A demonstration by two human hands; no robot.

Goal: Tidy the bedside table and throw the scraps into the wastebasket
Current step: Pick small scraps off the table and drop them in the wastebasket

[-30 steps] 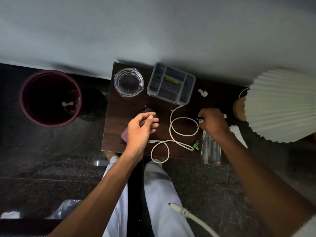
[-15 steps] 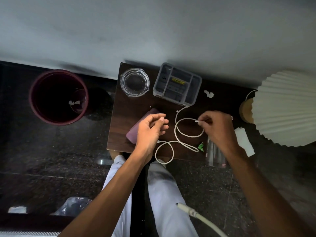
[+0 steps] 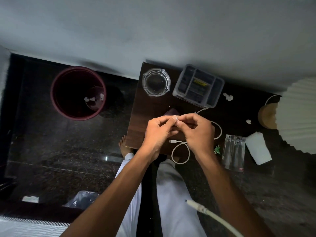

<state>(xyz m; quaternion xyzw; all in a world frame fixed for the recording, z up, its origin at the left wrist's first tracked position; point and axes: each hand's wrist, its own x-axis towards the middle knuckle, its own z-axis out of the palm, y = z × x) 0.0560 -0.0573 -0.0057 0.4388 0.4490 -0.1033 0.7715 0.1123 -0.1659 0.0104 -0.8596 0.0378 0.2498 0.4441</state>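
Containers first. The maroon wastebasket (image 3: 77,93) is parked on the dark floor left of the bedside table (image 3: 145,120), well apart from it, and a few white crumpled bits (image 3: 93,98) can be seen at its bottom. At the table's back edge a clear glass ashtray (image 3: 156,82) is set just beside a grey divided organiser (image 3: 198,86). A yellow label-ish thing (image 3: 200,82) is visible in one of its middle compartments; the rest of what's in there is too dark to be made out. A clear tumbler (image 3: 234,152) is placed near the front right edge.

Now the hands. The left hand (image 3: 159,132) and right hand (image 3: 198,130) are brought together over the middle of the table, fingers curled on both. A tiny white scrap (image 3: 176,119) is pinched right where the fingertips meet, so it looks to be gripped by both at once.

Other stuff around: a white cable (image 3: 181,151) is looped across the table, partly hidden under the right hand, with one plug end left lying free just below the left hand. A purple object (image 3: 171,111) is mostly covered by the hands. Two more white scraps are scattered on the right side, one (image 3: 228,96) beside the organiser and one (image 3: 248,121) near the lamp's wooden base (image 3: 267,117). A green scrap (image 3: 217,149) is wedged between the right wrist and the tumbler. A white card (image 3: 258,147) is laid just right of the tumbler, and the far right corner is overhung by the pleated lampshade (image 3: 299,115).
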